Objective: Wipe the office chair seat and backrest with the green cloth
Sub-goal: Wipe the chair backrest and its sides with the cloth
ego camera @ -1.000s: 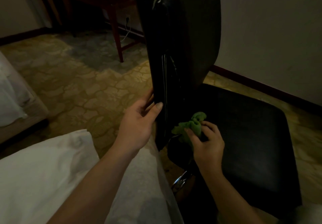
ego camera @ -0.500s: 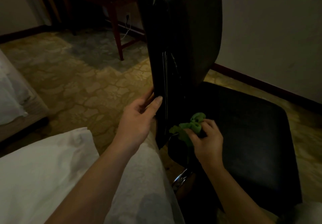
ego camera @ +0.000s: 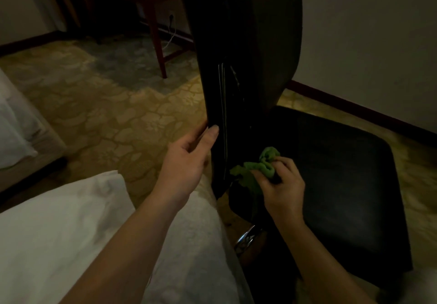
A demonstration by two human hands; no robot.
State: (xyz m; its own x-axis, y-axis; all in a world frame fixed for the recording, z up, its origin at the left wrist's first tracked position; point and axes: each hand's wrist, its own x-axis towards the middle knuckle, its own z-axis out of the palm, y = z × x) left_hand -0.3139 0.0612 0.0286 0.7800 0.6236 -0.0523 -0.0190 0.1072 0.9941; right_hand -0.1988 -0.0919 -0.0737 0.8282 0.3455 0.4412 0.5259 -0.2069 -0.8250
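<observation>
At the chair's base little has shifted in the last second. The tall black leather backrest (ego camera: 248, 67) stands edge-on over the black padded seat (ego camera: 331, 173). My left hand (ego camera: 186, 161) has crept slightly up the backrest's edge and grips it steady. My right hand (ego camera: 283, 185) still pinches the crumpled green cloth (ego camera: 257, 168) at the joint where the two meet, so I judge I'm working that low corner. White bedding (ego camera: 59, 221) crowds my left arm, a dark red wooden desk (ego camera: 156, 36) stands beyond, and the backrest hides its own front.

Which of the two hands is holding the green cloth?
The right hand pinches the bunched green cloth low by the backrest; the left hand holds only the backrest's edge.
</observation>
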